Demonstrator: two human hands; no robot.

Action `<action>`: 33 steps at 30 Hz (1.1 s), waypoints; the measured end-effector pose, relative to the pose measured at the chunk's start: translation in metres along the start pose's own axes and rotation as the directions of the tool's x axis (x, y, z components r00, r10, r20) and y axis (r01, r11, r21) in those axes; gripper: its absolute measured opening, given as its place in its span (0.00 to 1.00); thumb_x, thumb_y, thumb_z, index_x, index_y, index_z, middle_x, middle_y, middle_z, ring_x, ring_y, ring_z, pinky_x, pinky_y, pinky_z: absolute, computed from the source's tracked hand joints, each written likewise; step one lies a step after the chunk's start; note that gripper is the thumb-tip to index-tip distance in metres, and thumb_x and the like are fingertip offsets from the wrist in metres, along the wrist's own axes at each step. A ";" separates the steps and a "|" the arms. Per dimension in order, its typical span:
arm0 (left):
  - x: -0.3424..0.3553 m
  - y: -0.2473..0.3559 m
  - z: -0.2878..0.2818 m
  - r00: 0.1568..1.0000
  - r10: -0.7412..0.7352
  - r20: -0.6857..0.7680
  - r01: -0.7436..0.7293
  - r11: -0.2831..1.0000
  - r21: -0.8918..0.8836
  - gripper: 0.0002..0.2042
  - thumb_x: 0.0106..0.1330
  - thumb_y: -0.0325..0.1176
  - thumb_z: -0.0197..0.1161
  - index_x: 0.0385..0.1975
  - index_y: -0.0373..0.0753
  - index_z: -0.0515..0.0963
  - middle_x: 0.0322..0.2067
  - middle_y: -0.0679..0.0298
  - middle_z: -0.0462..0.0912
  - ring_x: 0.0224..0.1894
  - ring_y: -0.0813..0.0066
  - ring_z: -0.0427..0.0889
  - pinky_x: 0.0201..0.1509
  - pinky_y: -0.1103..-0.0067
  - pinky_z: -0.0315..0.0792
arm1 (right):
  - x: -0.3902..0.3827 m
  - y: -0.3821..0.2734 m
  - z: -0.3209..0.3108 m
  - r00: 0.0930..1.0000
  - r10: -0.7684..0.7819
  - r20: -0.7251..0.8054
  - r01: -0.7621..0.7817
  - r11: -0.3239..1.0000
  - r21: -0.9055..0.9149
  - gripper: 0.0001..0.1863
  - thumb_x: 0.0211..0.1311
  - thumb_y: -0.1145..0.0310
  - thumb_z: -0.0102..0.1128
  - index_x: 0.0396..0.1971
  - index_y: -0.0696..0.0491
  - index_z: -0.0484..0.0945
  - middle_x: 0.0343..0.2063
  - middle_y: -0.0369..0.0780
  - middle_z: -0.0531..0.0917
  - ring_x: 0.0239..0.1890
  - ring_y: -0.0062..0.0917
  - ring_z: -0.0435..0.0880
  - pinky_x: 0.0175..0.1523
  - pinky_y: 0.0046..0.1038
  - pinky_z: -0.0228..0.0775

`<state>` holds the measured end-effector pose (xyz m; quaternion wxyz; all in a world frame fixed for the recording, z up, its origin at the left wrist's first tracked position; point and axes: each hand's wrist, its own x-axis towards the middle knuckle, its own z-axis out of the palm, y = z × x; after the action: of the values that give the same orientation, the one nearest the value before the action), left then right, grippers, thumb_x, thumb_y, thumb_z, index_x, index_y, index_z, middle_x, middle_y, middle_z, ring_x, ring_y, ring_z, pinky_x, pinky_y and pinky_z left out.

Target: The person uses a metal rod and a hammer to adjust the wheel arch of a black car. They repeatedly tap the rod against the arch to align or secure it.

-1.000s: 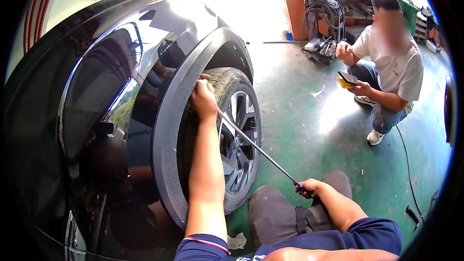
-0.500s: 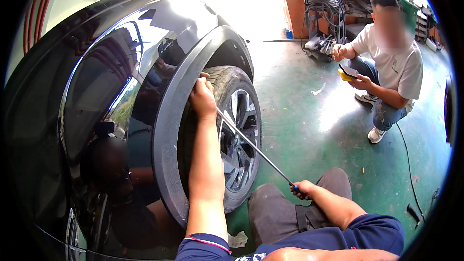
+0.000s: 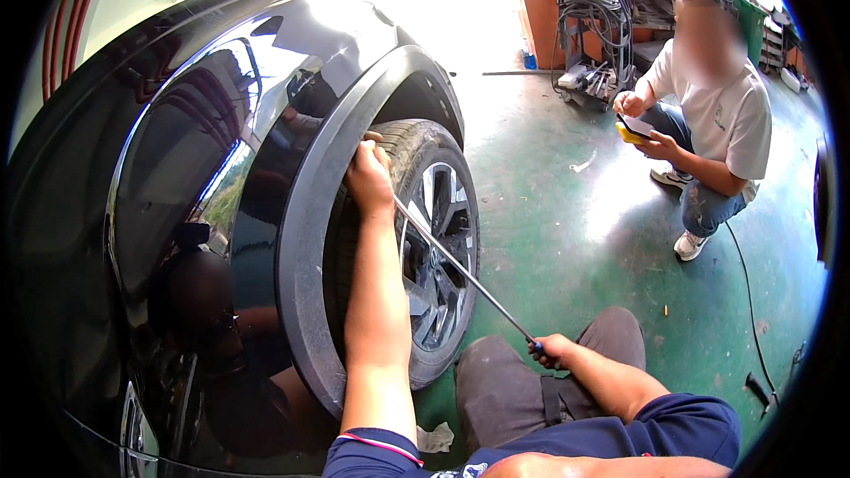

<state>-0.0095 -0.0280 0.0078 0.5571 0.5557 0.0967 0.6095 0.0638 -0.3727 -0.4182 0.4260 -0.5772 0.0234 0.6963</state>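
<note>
My left hand (image 3: 368, 175) reaches between the black car's grey wheel arch trim (image 3: 303, 267) and the front tyre (image 3: 414, 140), fingers curled round something hidden at the arch's inner edge. A long steel rod (image 3: 474, 281) runs from behind that hand diagonally down across the alloy wheel (image 3: 440, 283); its far end is hidden. My right hand (image 3: 553, 350) is closed on the rod's blue handle, above my knee.
A co-worker (image 3: 722, 124) crouches at right, holding a yellow-backed phone or device (image 3: 634, 134). Behind are a cart with coiled hoses (image 3: 589, 31) and cluttered shelves. A black cable (image 3: 748, 301) crosses the green floor (image 3: 549, 204) at right; red pipes (image 3: 71, 26) run up the left wall.
My right hand and the rod's handle have shifted slightly left. My left hand has moved very little. The co-worker's raised hand has come down to the yellow device, and their head has lifted slightly.
</note>
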 end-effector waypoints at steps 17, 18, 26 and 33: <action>0.004 -0.005 0.001 0.999 0.050 -0.009 -0.050 0.999 -0.006 0.07 0.65 0.30 0.49 0.29 0.34 0.73 0.14 0.73 0.59 0.13 0.83 0.55 0.18 0.80 0.53 | -0.007 -0.021 -0.016 1.000 0.013 -0.028 -0.015 0.998 -0.064 0.14 0.75 0.56 0.48 0.34 0.49 0.77 0.20 0.32 0.76 0.13 0.14 0.67 0.16 0.19 0.56; 0.003 -0.006 0.000 0.999 0.040 0.006 -0.040 0.999 -0.004 0.07 0.65 0.30 0.50 0.30 0.35 0.73 0.15 0.72 0.61 0.14 0.84 0.56 0.19 0.81 0.53 | -0.006 -0.017 -0.014 0.999 -0.006 -0.040 0.004 0.998 -0.062 0.14 0.75 0.56 0.48 0.34 0.48 0.77 0.20 0.31 0.76 0.13 0.14 0.66 0.16 0.19 0.56; 0.000 0.001 0.000 0.999 0.044 -0.014 -0.044 0.999 0.010 0.06 0.64 0.29 0.51 0.29 0.34 0.73 0.14 0.72 0.60 0.13 0.83 0.56 0.18 0.80 0.52 | -0.007 -0.009 0.019 0.999 -0.042 -0.024 0.041 0.998 -0.039 0.14 0.74 0.57 0.48 0.32 0.48 0.77 0.20 0.31 0.76 0.13 0.15 0.67 0.15 0.20 0.54; -0.002 0.001 0.002 1.000 0.013 0.006 -0.013 1.000 0.012 0.08 0.65 0.30 0.50 0.30 0.34 0.73 0.13 0.70 0.62 0.11 0.82 0.56 0.17 0.81 0.55 | -0.002 -0.025 -0.025 0.995 0.091 0.044 -0.086 0.991 -0.100 0.14 0.73 0.55 0.52 0.31 0.47 0.77 0.20 0.30 0.77 0.13 0.14 0.68 0.17 0.20 0.59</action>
<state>-0.0090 -0.0304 0.0082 0.5500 0.5616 0.0952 0.6108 0.0993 -0.3711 -0.4135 0.3660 -0.5786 0.0044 0.7288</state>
